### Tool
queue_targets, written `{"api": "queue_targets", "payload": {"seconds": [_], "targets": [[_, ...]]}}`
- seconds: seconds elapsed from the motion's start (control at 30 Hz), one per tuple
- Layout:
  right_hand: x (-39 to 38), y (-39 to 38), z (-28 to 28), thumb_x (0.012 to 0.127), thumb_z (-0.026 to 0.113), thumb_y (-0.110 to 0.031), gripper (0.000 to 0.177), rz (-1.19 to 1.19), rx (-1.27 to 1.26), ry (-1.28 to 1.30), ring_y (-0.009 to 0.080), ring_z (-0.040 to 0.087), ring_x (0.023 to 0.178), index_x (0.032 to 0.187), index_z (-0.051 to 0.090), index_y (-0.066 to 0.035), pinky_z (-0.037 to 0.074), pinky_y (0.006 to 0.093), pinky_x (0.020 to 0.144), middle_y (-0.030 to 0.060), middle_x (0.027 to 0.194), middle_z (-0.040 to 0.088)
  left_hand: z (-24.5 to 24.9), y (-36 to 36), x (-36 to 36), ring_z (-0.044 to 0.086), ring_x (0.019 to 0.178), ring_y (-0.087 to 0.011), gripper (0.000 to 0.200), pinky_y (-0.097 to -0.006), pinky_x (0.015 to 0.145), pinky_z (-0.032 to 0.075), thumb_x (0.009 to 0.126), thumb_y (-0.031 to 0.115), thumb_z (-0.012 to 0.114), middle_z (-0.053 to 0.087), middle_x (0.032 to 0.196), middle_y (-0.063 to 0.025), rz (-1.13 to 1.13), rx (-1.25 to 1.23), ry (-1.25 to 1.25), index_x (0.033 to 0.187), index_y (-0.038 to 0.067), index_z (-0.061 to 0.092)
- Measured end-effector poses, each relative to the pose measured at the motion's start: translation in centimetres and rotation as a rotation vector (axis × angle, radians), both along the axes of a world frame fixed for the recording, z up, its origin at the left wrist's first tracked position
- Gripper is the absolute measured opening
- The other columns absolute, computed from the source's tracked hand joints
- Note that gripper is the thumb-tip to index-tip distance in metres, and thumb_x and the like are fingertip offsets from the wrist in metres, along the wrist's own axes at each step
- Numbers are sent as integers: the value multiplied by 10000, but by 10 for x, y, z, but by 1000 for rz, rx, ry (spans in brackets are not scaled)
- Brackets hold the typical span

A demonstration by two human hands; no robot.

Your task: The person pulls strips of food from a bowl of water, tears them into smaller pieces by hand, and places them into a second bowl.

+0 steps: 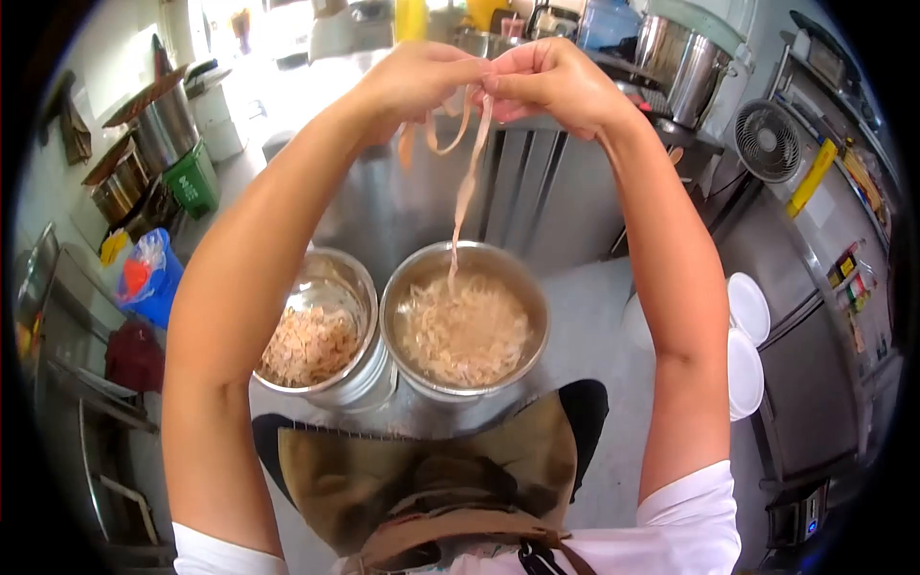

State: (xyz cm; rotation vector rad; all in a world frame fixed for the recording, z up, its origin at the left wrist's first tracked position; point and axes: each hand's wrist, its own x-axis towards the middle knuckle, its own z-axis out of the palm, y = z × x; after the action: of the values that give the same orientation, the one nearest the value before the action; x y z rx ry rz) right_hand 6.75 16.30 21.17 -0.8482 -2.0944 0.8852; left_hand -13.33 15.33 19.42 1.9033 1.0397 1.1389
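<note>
My left hand (412,84) and my right hand (563,84) are raised high in front of me, fingertips meeting in a pinch. Between them they hold a long, limp, pale pink strip (467,192). One length hangs straight down into a steel bowl (543,331), while a shorter loop droops under my left hand. Cloudy liquid and a mass of similar pale strips (465,331) fill that bowl. Beside it on the left, a second steel bowl (362,278) holds a heap of pinkish pieces (309,345), partly hidden by my left forearm.
A steel-fronted counter (412,196) stands directly ahead, with a large pot (682,72) at its right. A fan (767,141) is on the right, above white round lids (745,374). To the left are a blue bin (158,287) and a green bin (194,180).
</note>
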Motion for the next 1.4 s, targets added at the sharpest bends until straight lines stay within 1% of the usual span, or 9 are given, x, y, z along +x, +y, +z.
{"api": "queue_targets", "payload": {"seconds": [0.07, 0.2, 0.3, 0.73, 0.83, 1.0, 1.1, 1.23, 1.4], "targets": [[2, -1, -19, 854, 682, -126, 172, 43, -24, -3, 126, 675, 781, 954, 681, 15, 550, 245, 748, 83, 867, 702, -7, -14, 0, 497, 529, -66, 342, -215, 439, 373, 847, 331, 680, 555, 676, 1, -43, -59, 54, 943, 3, 678], [2, -6, -57, 826, 688, -146, 189, 46, -62, 44, 134, 654, 782, 904, 685, 26, 528, 262, 739, 87, 837, 694, -42, -1, -1, 503, 527, -68, 297, -217, 446, 376, 841, 318, 695, 591, 668, -12, 66, 290, 248, 870, 23, 670], [3, -14, -87, 875, 674, -171, 195, 108, -135, 108, 133, 662, 768, 938, 673, 14, 521, 262, 739, 72, 822, 689, -54, -14, 2, 514, 527, -74, 283, -216, 442, 380, 862, 303, 674, 595, 686, -15, 125, 200, 190, 871, 21, 656], [14, -26, -208, 914, 631, -135, 189, 174, -443, 347, 160, 667, 760, 983, 657, 39, 527, 282, 725, 89, 828, 687, -109, 17, -52, 499, 588, -86, 213, -215, 525, 392, 911, 228, 631, 521, 643, 8, 155, -202, -504, 762, 82, 586], [12, -26, -221, 920, 620, -139, 177, 166, -460, 368, 151, 653, 724, 961, 652, 30, 521, 276, 699, 77, 797, 675, -143, 13, -57, 536, 593, -168, 240, -302, 532, 462, 919, 256, 598, 578, 724, -85, 116, -357, -760, 825, 37, 573], [5, -26, -244, 926, 605, -128, 167, 185, -553, 362, 140, 627, 675, 952, 640, 33, 504, 257, 654, 72, 776, 661, -191, -22, -34, 592, 686, -211, 202, -311, 523, 475, 916, 218, 605, 622, 903, -124, 177, -657, -1080, 945, 27, 544], [1, -26, -251, 923, 605, -115, 163, 197, -555, 294, 133, 614, 664, 945, 642, 42, 500, 249, 646, 70, 780, 658, -235, -27, -24, 628, 827, -208, 181, -338, 654, 521, 892, 219, 637, 639, 913, -95, 15, -631, -802, 893, 53, 563], [1, -24, -246, 913, 614, -99, 169, 264, -503, 122, 123, 632, 728, 950, 654, 61, 503, 242, 677, 78, 823, 674, -241, -39, -3, 613, 731, -135, 289, -245, 619, 488, 865, 194, 671, 677, 957, -101, -99, -541, -403, 1073, 0, 625], [4, -24, -239, 914, 608, -93, 160, 282, -458, -59, 103, 622, 743, 948, 660, 54, 493, 236, 700, 58, 827, 679, -228, -33, -9, 566, 635, -97, 209, -260, 538, 421, 822, 216, 677, 658, 704, -51, -47, -278, 203, 834, 8, 698]]}}
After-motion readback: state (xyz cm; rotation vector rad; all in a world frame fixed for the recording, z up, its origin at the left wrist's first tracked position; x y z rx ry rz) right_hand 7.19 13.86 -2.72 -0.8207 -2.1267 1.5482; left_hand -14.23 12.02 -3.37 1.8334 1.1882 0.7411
